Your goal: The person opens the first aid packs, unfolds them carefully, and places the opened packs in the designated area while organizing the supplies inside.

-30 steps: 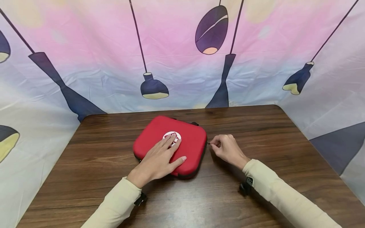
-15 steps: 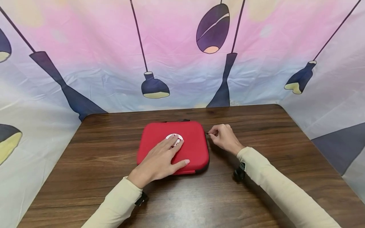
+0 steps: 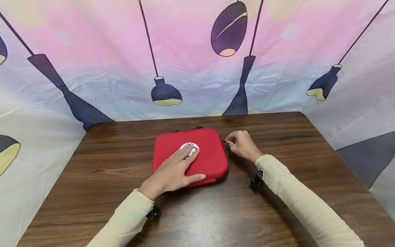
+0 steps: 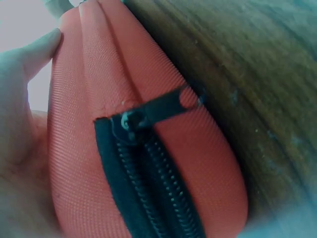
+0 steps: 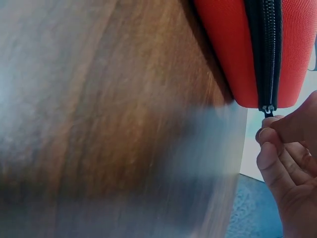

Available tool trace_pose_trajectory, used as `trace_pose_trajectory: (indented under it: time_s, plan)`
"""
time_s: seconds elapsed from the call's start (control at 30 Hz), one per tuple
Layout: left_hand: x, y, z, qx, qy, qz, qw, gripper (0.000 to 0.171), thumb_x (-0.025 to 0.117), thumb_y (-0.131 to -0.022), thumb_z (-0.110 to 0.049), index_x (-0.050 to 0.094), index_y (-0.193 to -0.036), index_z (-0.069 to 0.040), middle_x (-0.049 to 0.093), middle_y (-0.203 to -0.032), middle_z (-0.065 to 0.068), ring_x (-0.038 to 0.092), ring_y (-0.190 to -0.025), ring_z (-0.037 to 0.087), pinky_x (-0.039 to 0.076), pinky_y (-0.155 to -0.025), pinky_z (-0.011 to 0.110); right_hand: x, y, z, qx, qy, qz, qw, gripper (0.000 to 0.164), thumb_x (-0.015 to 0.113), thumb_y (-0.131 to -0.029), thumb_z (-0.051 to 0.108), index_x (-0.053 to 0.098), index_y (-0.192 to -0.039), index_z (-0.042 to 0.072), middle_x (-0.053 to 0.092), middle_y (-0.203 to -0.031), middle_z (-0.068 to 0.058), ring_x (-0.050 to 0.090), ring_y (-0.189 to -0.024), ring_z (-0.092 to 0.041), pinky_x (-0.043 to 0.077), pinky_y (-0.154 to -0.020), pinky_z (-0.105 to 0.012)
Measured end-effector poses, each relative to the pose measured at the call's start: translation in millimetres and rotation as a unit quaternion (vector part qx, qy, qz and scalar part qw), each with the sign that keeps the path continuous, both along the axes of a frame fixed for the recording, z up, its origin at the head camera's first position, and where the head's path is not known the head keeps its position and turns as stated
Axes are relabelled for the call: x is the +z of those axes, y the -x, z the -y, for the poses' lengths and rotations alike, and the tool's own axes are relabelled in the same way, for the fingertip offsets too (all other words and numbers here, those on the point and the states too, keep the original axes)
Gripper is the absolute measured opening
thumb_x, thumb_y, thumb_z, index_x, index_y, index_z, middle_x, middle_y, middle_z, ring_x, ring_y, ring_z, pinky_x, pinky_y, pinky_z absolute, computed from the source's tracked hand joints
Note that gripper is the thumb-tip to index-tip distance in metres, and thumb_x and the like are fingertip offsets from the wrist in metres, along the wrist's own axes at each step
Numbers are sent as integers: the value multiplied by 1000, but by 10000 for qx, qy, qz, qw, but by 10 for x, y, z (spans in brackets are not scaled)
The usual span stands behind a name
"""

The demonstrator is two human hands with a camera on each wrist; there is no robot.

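Note:
A red hard-shell zip case (image 3: pixel 210 156) with a white round emblem (image 3: pixel 193 148) lies on the table. My left hand (image 3: pixel 171 169) rests on its top, fingers spread and partly covering the emblem. At the case's right side, my right hand (image 3: pixel 242 144) pinches a small black zipper pull (image 5: pixel 268 114) between thumb and fingertips. The black zipper (image 5: pixel 270 54) runs along the case's side in the right wrist view. Another zipper pull (image 4: pixel 166 106) hangs free at the zipper's end in the left wrist view, near my left thumb (image 4: pixel 42 52).
The case lies on a dark wood-grain table (image 3: pixel 293 144). Behind and beside the table hangs a pastel cloth (image 3: pixel 197 41) printed with dark lamps. A black strap or handle (image 3: pixel 197 127) shows at the case's far edge.
The case has turned counterclockwise beneath my left hand, mostly in the first half second. My right hand has moved a little farther from me, still pinching the zipper pull.

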State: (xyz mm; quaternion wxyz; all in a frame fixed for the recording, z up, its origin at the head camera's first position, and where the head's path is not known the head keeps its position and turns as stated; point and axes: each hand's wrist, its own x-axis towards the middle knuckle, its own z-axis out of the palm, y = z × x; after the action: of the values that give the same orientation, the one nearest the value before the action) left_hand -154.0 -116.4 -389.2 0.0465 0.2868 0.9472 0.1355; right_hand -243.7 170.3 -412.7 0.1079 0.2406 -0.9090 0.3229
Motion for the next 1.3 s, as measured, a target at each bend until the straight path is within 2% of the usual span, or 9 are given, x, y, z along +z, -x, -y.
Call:
trace_pose_trajectory:
  time_s: [0.27, 0.8, 1.3]
  plan:
    - [15, 54, -4, -38, 1, 128, 9999, 92, 55, -92, -70, 27, -161, -15, 15, -169, 8, 10, -155, 28, 14, -125, 44, 3, -97, -63, 116, -145, -27, 9998, 15, 67, -83, -7, 78, -86, 2, 73, -81, -5, 65, -69, -14, 54, -64, -31]
    - [20, 49, 2, -127, 21, 68, 9999, 92, 56, -93, -68, 27, -161, -12, 16, -168, 10, 10, -155, 30, 14, -125, 45, -35, -433, -139, 365, -127, -200, 9991, 13, 70, -80, -9, 77, -84, 1, 73, -80, -3, 65, -69, -8, 56, -62, -27]
    - [6, 54, 5, -123, -6, 56, 9999, 92, 55, -93, -68, 26, -161, -12, 15, -168, 11, 10, -155, 30, 13, -125, 45, -24, -794, -180, 402, -57, 39, 9992, 14, 72, -80, -10, 76, -82, 3, 71, -76, 2, 63, -66, -4, 56, -60, -26]
